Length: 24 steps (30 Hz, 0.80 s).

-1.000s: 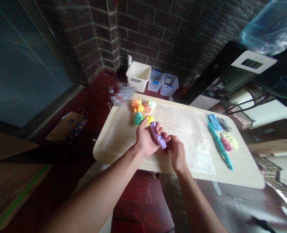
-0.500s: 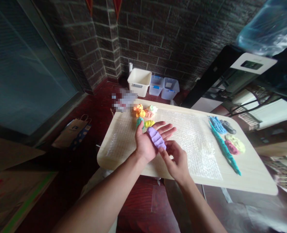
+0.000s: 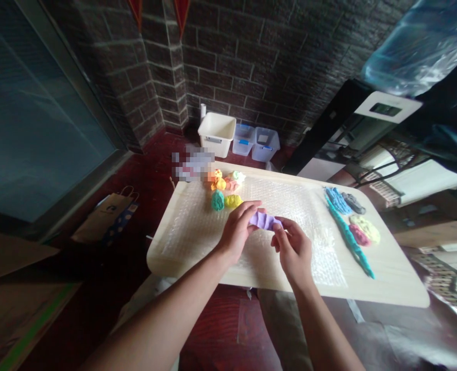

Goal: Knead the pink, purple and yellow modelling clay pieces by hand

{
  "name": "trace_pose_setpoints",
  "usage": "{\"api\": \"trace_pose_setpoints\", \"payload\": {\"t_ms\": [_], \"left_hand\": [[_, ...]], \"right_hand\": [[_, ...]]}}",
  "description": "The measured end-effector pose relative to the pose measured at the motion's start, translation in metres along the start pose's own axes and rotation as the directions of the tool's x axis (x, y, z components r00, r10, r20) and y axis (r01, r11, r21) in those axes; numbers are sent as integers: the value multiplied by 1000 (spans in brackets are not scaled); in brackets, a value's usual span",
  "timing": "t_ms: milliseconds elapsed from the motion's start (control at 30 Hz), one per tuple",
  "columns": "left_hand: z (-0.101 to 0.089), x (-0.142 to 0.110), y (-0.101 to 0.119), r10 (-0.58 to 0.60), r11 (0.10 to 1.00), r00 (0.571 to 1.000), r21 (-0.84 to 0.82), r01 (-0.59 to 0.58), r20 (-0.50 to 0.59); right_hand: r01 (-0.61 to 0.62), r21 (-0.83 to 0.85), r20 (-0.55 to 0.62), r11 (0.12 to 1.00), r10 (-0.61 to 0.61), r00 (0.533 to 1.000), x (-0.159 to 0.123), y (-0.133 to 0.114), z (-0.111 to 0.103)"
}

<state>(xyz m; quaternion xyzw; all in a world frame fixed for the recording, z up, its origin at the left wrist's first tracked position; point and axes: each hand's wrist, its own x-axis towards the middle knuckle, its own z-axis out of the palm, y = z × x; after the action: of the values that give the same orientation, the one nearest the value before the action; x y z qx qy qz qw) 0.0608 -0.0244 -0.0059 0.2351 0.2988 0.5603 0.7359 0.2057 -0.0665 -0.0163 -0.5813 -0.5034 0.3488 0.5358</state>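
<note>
A ridged strip of purple modelling clay (image 3: 265, 221) is held level above the table between my two hands. My left hand (image 3: 236, 229) grips its left end, with the fingers bent over behind it. At the other end my right hand (image 3: 294, 250) pinches the clay between thumb and fingers. Beyond my left hand, a green lump of clay (image 3: 218, 200) and a yellow lump of clay (image 3: 233, 201) lie on the bubble wrap (image 3: 197, 226). Orange clay (image 3: 218, 182), pinkish clay (image 3: 231, 184) and pale clay (image 3: 237, 176) sit just behind them.
On the right of the table (image 3: 398, 278) lie a long teal clay roll (image 3: 350, 237), blue clay (image 3: 338, 200), grey clay (image 3: 354, 203), pink clay (image 3: 359, 235) and pale yellow clay (image 3: 370, 229). Storage bins (image 3: 217, 135) stand on the floor by the brick wall, left of a water dispenser (image 3: 328, 123).
My left hand has turned from an open palm under the purple clay to gripping its end. The clay has swung from slanted to nearly level, and the view has shifted slightly.
</note>
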Motion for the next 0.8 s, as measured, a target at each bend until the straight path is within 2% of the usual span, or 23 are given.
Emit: {"api": "trace_pose_setpoints", "payload": {"t_ms": [200,233,300,333,400,433,500,567,667,733,800], "left_hand": [[1,-2,-4,-107,987,994,-115,110,32],[1,-2,-4,-97,989,995,-113,99,29],[1,-2,-5,-60,995,998,-82,61,22],[2,-2,-6,-41,997,999,-58,42,18],[2,-3,-9,-24,1000,1000,-2,24,7],[2,-3,-11,-26,999,1000,30,26,5],[2,-5,-15,-27,995,999,95,26,16],[3,-7,-17,-16,988,999,152,9,44],[2,-8,-19,-13,980,997,198,-3,79],[1,-8,-18,-27,976,995,219,5,98],[0,-8,-16,-31,966,995,258,5,97]], "right_hand": [[-34,-130,-73,991,24,997,5,9,-8],[2,-183,-106,983,-22,994,4,9,-9],[146,-341,-146,929,-206,968,3,6,-9],[235,-425,-123,874,-313,942,1,4,-8],[392,-538,1,747,-464,886,-2,0,-5],[448,-555,73,700,-496,865,-3,-1,-3],[507,-545,178,668,-499,848,-6,0,1],[518,-526,213,675,-485,848,-7,3,5],[480,-495,161,724,-467,869,-5,9,5],[418,-439,93,795,-422,902,-4,11,4],[306,-297,10,905,-317,948,-2,12,2]]}}
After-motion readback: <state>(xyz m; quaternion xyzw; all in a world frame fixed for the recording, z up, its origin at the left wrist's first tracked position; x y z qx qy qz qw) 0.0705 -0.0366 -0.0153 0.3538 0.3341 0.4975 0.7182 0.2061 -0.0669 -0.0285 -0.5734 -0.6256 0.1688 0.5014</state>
